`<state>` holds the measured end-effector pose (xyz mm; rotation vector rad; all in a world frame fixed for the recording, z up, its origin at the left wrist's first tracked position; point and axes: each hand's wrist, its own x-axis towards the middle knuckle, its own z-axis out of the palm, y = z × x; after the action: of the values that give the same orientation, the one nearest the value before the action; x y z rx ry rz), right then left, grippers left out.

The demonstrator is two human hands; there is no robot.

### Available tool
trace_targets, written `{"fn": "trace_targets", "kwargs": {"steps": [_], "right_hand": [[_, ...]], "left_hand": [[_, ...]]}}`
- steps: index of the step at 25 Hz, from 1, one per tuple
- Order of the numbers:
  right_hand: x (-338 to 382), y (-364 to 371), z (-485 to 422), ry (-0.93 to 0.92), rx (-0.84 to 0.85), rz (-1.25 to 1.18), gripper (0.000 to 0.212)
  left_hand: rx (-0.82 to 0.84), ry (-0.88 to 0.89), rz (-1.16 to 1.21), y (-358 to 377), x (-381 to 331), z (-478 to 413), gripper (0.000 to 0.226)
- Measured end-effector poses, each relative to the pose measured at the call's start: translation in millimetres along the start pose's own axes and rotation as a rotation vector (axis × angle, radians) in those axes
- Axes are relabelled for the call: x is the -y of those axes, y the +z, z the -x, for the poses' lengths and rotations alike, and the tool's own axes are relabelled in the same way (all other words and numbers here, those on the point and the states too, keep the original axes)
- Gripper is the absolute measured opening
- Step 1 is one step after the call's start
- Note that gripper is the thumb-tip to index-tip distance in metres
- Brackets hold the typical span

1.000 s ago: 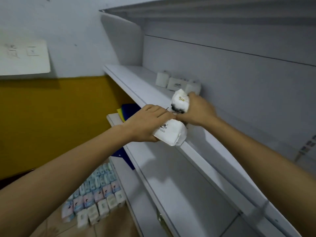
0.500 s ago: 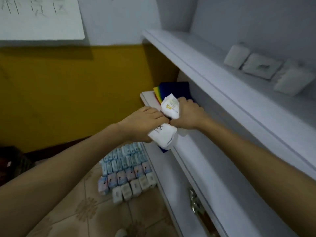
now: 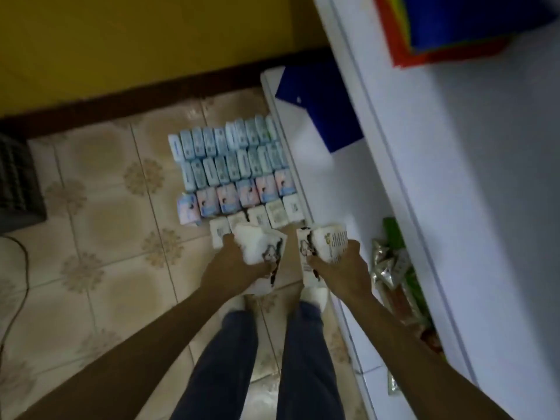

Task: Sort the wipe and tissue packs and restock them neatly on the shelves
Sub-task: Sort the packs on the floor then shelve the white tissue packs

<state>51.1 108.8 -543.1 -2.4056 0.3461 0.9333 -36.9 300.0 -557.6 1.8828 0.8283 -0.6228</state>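
My left hand (image 3: 235, 262) grips a white tissue pack (image 3: 260, 247) with a dark cartoon print. Another white tissue pack (image 3: 325, 245) with printed text is gripped in my right hand (image 3: 342, 268). Both hands hang in front of me over the tiled floor, a short gap between them. Beyond them, rows of packs (image 3: 233, 168) lie on the floor: pale blue ones at the back, pink-and-blue ones in the middle, white ones nearest me. The white shelf unit (image 3: 394, 183) runs along the right.
Blue sheets (image 3: 321, 110) lie on a lower shelf, and a coloured stack (image 3: 448, 31) sits on the shelf above. Green and silver wrapped goods (image 3: 394, 268) fill the bottom shelf. A dark crate (image 3: 18, 186) and a cable lie at the left. My legs and feet stand below.
My view has swung down from the upper shelves to the floor. Both hands have come down from shelf height and moved apart, each still holding its pack.
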Motion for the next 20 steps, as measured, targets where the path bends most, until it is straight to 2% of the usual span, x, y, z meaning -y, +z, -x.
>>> {"fn": "trace_targets", "kwargs": {"steps": [2,4,8,10,12,15,18,20], "right_hand": [[-38,53,-55,0.099,0.068,0.012,0.073],[-78,112,-113,0.159,0.100,0.032,0.080],[-148,206,-220,0.073,0.068,0.116,0.090],[-176,240,-272,0.025,0.007,0.103,0.090],[-191,265,-309,-0.068,-0.064,0.105,0.089],[-198,282,-331,-0.215,-0.140,0.275,0.083],[-204,284,-323,-0.428,-0.301,0.331,0.060],[-208,284,-314,-0.457,-0.311,0.310,0.048]], "left_hand": [[-0.030,-0.174,0.147,51,42,-53,0.071],[-0.083,-0.315,0.218,106,85,-106,0.084],[-0.197,-0.494,0.239,210,142,-210,0.091],[-0.211,-0.481,0.338,259,167,-263,0.094],[-0.208,-0.449,0.429,290,185,-300,0.087],[-0.227,-0.423,0.394,310,201,-321,0.075],[-0.217,-0.358,0.485,309,198,-317,0.065],[-0.185,-0.332,0.588,303,187,-322,0.054]]}}
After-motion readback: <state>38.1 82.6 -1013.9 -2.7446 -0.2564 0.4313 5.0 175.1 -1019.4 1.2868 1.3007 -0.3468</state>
